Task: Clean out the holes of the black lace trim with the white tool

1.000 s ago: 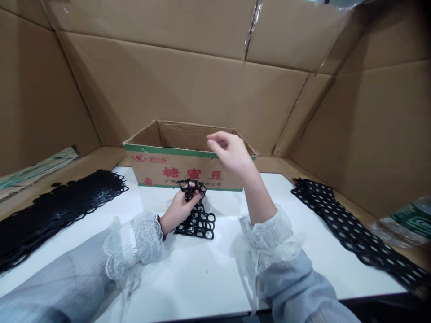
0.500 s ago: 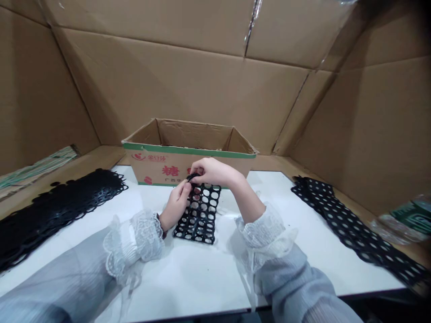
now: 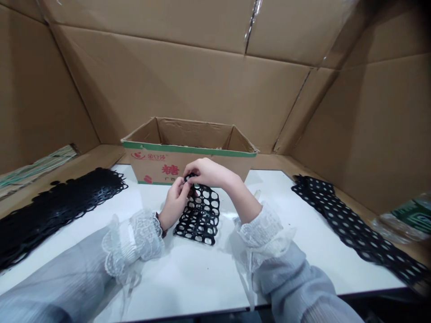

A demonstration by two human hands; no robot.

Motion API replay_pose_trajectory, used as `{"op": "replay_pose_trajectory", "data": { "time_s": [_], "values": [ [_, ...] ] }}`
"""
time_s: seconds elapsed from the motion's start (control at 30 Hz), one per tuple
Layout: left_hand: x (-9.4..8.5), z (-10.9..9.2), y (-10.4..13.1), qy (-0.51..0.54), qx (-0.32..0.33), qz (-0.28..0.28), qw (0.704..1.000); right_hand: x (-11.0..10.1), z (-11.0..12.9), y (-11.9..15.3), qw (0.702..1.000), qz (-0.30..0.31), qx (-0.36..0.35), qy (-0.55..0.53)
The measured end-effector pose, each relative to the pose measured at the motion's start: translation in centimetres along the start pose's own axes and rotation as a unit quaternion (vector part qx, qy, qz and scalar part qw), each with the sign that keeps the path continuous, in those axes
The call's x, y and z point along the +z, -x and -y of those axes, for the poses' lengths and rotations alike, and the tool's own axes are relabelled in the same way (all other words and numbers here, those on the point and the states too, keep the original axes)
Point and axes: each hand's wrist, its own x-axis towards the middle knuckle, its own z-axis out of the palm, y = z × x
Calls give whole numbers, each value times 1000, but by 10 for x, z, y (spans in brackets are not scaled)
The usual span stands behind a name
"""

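Observation:
A black perforated sheet (image 3: 201,215) with rows of rounded holes stands partly raised over the white table in front of the box, its lower edge near the tabletop. My left hand (image 3: 174,202) pinches its upper left corner between thumb and fingers. Right beside it, my right hand (image 3: 207,174) grips the top edge with bent fingertips, its palm turned down. The fingertips of both hands nearly touch, and the edge between them is partly hidden.
Behind the hands sits an open cardboard box (image 3: 191,154) with a green rim. Black sheets are piled at the left (image 3: 63,206). More perforated sheets (image 3: 350,224) lie at the right, beside a plastic bottle (image 3: 409,220). Cardboard walls (image 3: 188,80) enclose the white table (image 3: 198,282).
My right hand has shifted slightly left along the top edge. The upper right part of the sheet now curves and hangs more loosely.

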Motion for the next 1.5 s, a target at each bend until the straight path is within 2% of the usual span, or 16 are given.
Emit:
{"op": "replay_pose_trajectory", "data": {
  "time_s": [0.17,0.27,0.33,0.4,0.53,0.6,0.67,0.83,0.93,0.97,1.0,1.07,1.1,1.17,1.27,1.5],
  "values": [
    [1,-1,0,22,-9,12,1000,3,-3,0,1000,6,-8,11],
    [0,-4,-1,14,4,-2,1000,4,-8,-2,1000,-28,-7,7],
    [1,-6,1,2,10,-12,1000,0,-12,-2,993,-114,0,-2],
    [1,-6,3,6,-10,6,1000,-11,-17,1,968,-249,9,-32],
    [0,-2,6,-7,-36,43,998,-41,-28,16,862,-498,42,-85],
    [-2,0,5,-45,-4,29,999,-50,-37,23,823,-563,63,-53],
    [-4,2,3,-70,11,20,997,-51,-49,24,812,-577,87,-14],
    [-7,2,0,-73,-16,24,997,-36,-61,15,873,-445,189,67],
    [-7,3,-2,-55,-25,2,998,-34,-35,16,896,-411,157,67],
    [-7,3,-3,-51,-27,-7,998,-34,-24,17,918,-373,128,42],
    [-7,5,-5,-47,-30,-15,998,-33,-12,19,948,-303,93,6],
    [-8,7,-7,-45,-32,-29,998,-27,7,18,992,-106,45,-51],
    [-8,8,-8,-46,-31,-37,998,-22,13,16,998,-16,44,-51],
    [-8,9,-9,-49,-29,-50,997,-9,16,8,993,76,86,0],
    [-6,8,-9,-54,-37,-58,996,7,6,-4,985,114,113,59],
    [1,5,-5,-31,-68,-14,997,8,-14,-4,993,-15,108,35]
  ]
}}
